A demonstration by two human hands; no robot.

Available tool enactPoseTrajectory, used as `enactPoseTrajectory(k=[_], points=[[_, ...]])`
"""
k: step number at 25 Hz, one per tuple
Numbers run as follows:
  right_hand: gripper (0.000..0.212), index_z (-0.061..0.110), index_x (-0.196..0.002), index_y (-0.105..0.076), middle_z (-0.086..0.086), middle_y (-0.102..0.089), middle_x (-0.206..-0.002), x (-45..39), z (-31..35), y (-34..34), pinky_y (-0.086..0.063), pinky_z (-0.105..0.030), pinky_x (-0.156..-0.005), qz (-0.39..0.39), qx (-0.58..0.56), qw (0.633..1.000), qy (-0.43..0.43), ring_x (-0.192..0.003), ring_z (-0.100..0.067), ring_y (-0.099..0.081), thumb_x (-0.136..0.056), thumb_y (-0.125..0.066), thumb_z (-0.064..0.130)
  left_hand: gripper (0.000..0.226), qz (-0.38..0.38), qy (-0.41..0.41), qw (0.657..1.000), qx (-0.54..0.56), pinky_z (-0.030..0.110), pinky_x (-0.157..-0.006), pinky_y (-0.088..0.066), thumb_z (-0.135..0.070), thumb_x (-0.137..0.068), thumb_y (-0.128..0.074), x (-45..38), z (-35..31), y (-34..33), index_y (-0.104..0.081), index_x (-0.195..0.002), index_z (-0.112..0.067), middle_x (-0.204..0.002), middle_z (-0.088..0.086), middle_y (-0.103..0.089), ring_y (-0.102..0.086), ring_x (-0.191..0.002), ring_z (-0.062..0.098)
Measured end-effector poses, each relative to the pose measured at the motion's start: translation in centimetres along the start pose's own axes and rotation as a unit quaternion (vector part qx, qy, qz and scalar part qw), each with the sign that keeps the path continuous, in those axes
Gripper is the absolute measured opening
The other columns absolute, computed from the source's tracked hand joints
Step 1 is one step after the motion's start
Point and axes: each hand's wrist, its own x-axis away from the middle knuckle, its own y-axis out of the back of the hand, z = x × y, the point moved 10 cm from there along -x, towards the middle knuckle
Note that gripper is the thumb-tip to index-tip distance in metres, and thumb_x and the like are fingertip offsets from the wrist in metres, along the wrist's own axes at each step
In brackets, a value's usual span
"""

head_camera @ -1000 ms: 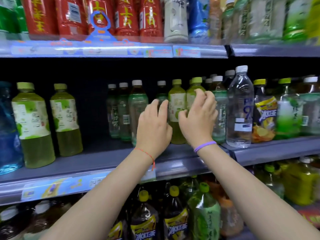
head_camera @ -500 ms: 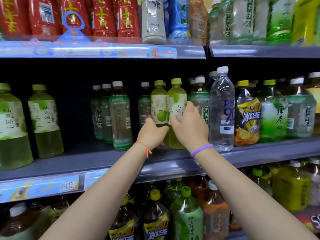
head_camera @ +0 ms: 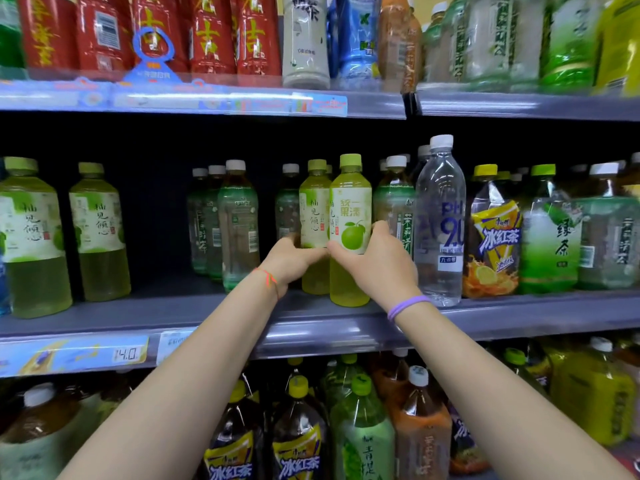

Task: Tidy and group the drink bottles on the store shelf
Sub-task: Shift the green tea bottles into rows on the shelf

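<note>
- While both of your arms are reaching to the middle shelf (head_camera: 519,315), your right hand (head_camera: 379,261) is gripping the front yellow-green bottle (head_camera: 349,209), thumb on its near face and fingers curling round its right side at label height.
- Your left hand (head_camera: 289,259) is wrapping the second yellow-green bottle (head_camera: 313,209) just beside and slightly behind the first; its fingers are curling round the left side low on the label, though the fingertips are hiding behind the bottle.
- Both bottles are standing upright, long axis vertical, green caps pointing up, bases sitting on the shelf near its front edge. They are touching side by side.
- The front bottle's label is facing you, showing a green fruit; the second one's label is showing a column of characters.
- Two matching yellow-green bottles (head_camera: 65,233) are standing upright at the far left of the same shelf, well apart from the pair you are holding, with a dark gap between.
- A row of white-capped green tea bottles (head_camera: 237,223) is sitting between that gap and your left hand.
- A tall clear water bottle (head_camera: 440,220) is standing just right of your right hand, then a yellow-labelled iced tea bottle (head_camera: 493,237).
- You are wearing an orange string (head_camera: 270,280) on the left wrist and a purple band (head_camera: 407,306) on the right.
- A price tag (head_camera: 126,354) on the shelf rail is reading 14.0.
</note>
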Motion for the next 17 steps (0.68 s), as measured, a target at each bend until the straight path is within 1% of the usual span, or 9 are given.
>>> enactPoseTrajectory(k=[1,2,4,6,8,10,12,15,17], points=[[0.062,0.013,-0.109,-0.045,-0.002,-0.064,-0.100,0.0,0.0,0.0,-0.054,-0.038,-0.066,0.002,-0.002,1.000,0.003,-0.087,-0.025,-0.063,-0.080,-0.060,0.066,0.054,-0.021,-0.017,0.999,-0.043,0.022,-0.081,-0.054,-0.023,-0.082,-0.080,0.2,-0.5,0.5,-0.058,-0.129,-0.008,-0.122,0.006,-0.069,-0.066,-0.098,0.013],[0.061,0.013,-0.108,-0.045,-0.002,-0.063,-0.100,0.0,0.0,-0.1,-0.054,-0.038,-0.066,0.003,-0.005,1.000,0.005,-0.087,-0.025,-0.063,-0.082,-0.060,0.065,0.053,-0.049,-0.032,0.993,-0.101,0.027,-0.084,-0.055,-0.028,-0.080,-0.081,0.4,-1.0,1.2,-0.059,-0.124,-0.010,-0.119,0.004,-0.069,-0.066,-0.098,0.015],[0.058,0.013,-0.108,-0.044,-0.002,-0.064,-0.102,0.3,0.2,-0.3,-0.052,-0.038,-0.066,-0.002,-0.012,1.000,0.007,-0.087,-0.026,-0.062,-0.083,-0.058,0.064,0.059,-0.108,-0.040,0.963,-0.245,0.036,-0.085,-0.054,-0.046,-0.075,-0.080,2.0,-2.0,2.7,-0.054,-0.116,-0.013,-0.109,-0.001,-0.066,-0.064,-0.096,0.021],[0.055,0.014,-0.109,-0.044,-0.003,-0.064,-0.103,0.6,0.7,-0.7,-0.050,-0.038,-0.068,-0.010,-0.027,1.000,0.004,-0.088,-0.027,-0.061,-0.084,-0.057,0.062,0.063,-0.146,-0.062,0.937,-0.312,0.039,-0.080,-0.055,-0.056,-0.073,-0.075,4.2,-3.1,3.6,-0.047,-0.113,-0.016,-0.105,-0.002,-0.065,-0.065,-0.094,0.025],[0.053,0.014,-0.109,-0.044,-0.003,-0.063,-0.103,1.1,2.1,-1.7,-0.048,-0.038,-0.069,-0.007,-0.043,0.999,0.004,-0.089,-0.028,-0.059,-0.086,-0.055,0.060,0.065,-0.184,-0.097,0.919,-0.335,0.038,-0.072,-0.054,-0.060,-0.073,-0.071,6.8,-3.9,5.0,-0.043,-0.113,-0.019,-0.103,-0.003,-0.066,-0.066,-0.091,0.026],[0.051,0.015,-0.109,-0.044,-0.003,-0.063,-0.103,1.7,3.9,-2.8,-0.047,-0.038,-0.070,0.001,-0.056,0.998,0.012,-0.090,-0.028,-0.059,-0.086,-0.054,0.059,0.066,-0.218,-0.127,0.899,-0.358,0.034,-0.064,-0.045,-0.061,-0.075,-0.068,8.6,-4.4,6.6,-0.040,-0.118,-0.020,-0.105,-0.004,-0.065,-0.065,-0.090,0.025],[0.049,0.017,-0.107,-0.044,-0.002,-0.064,-0.103,2.3,6.1,-4.3,-0.049,-0.038,-0.070,0.013,-0.072,0.997,0.023,-0.090,-0.028,-0.060,-0.087,-0.054,0.059,0.070,-0.241,-0.140,0.887,-0.368,0.032,-0.064,-0.040,-0.061,-0.077,-0.065,9.8,-4.2,8.9,-0.038,-0.126,-0.018,-0.109,-0.003,-0.063,-0.064,-0.093,0.025],[0.046,0.018,-0.107,-0.044,0.001,-0.063,-0.102,3.5,10.0,-6.6,-0.048,-0.035,-0.068,0.027,-0.089,0.995,0.037,-0.086,-0.024,-0.059,-0.088,-0.054,0.059,0.075,-0.264,-0.151,0.876,-0.376,0.034,-0.067,-0.043,-0.062,-0.077,-0.063,11.1,-3.5,13.2,-0.037,-0.131,-0.016,-0.115,-0.003,-0.062,-0.063,-0.099,0.024],[0.047,0.018,-0.108,-0.044,0.001,-0.063,-0.103,4.1,12.5,-8.3,-0.050,-0.037,-0.072,0.033,-0.094,0.994,0.045,-0.088,-0.023,-0.059,-0.087,-0.054,0.060,0.075,-0.278,-0.153,0.869,-0.379,0.033,-0.067,-0.044,-0.064,-0.076,-0.062,11.7,-2.9,16.1,-0.038,-0.130,-0.016,-0.115,-0.003,-0.063,-0.062,-0.100,0.023]])
